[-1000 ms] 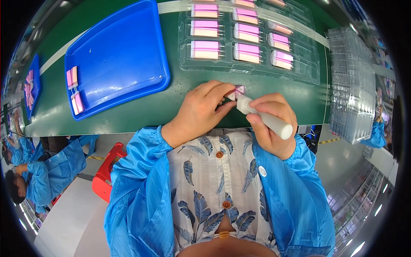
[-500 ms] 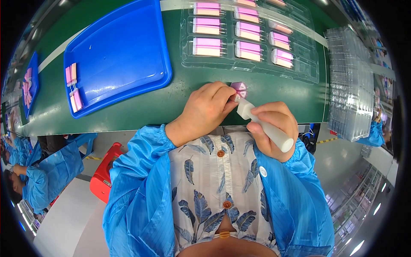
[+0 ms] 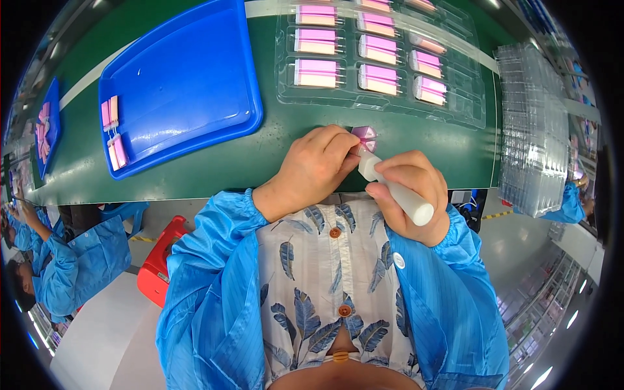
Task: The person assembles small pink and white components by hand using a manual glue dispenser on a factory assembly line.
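Right hand [image 3: 416, 195]: wrapped around a white bottle [image 3: 408, 200], its round base toward the body, its narrower end pointing away toward the pink piece; a light, even grip should give the finest control; a sudden squeeze or jerk could spoil the placement

Left hand [image 3: 318, 168]: thumb and fingertips drawn together on the near left side of the pink piece; the exact pinch is hidden by the knuckles; fingertips are best set back from the bottle's end

Pink piece [image 3: 365, 133]: just beyond the left fingertips, over the green tabletop [image 3: 455, 149]; resting or lifted, I cannot tell; its faceted faces are best held firmly, without twisting

Meeting point: bottle end at or just beside the piece, contact unclear; wrists braced near the body and a short, straight approach would likely steady both

Blue tray [image 3: 185, 71]: farther out to the left; pink-and-cream pieces lie along its left wall, well apart from the hands

Clear tray [image 3: 465, 97]: beyond the pink piece; pink-and-cream blocks [image 3: 316, 73] fill many pockets; elbows held in should avoid nudging it

Stacked trays [image 3: 533, 130]: upright pile at far right
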`<state>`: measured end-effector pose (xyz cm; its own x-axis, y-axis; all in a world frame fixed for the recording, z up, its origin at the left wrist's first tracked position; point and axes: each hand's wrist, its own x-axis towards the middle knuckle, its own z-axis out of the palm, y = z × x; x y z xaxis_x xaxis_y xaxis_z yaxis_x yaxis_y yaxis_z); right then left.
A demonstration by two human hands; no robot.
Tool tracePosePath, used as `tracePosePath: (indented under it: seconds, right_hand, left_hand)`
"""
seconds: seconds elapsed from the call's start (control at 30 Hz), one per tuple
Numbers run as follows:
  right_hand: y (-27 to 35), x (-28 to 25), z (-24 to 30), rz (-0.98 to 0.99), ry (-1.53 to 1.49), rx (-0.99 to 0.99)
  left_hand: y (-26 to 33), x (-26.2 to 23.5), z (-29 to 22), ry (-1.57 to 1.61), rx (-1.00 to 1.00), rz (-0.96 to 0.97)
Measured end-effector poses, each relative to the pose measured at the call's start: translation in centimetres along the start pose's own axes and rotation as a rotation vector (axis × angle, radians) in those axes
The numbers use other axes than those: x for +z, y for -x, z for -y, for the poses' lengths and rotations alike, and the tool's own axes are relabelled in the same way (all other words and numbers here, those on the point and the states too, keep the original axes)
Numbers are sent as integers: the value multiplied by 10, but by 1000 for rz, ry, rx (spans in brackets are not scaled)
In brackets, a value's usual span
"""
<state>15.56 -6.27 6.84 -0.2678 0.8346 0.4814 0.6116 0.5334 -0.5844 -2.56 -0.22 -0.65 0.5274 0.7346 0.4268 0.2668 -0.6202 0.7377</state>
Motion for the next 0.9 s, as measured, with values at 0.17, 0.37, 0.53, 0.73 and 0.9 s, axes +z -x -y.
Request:
tracePosePath:
  seconds: [0.17,0.37,0.53,0.73,0.9]
  right_hand:
    - [-4,0,-3,-17,-78,33]
    - [27,-15,-7,-355,-443,138]
    - [46,-24,-17,-312,-287,215]
    - [58,-39,-27,-368,-230,185]
    - [64,-46,-32,-410,-190,151]
  left_hand:
    - [-6,-1,-3,16,-36,-23]
    - [-5,-1,3,465,-346,117]
    - [-38,-9,-4,1336,-711,262]
    - [-102,0,-6,1135,-629,350]
    - [-182,52,1,-108,-88,117]
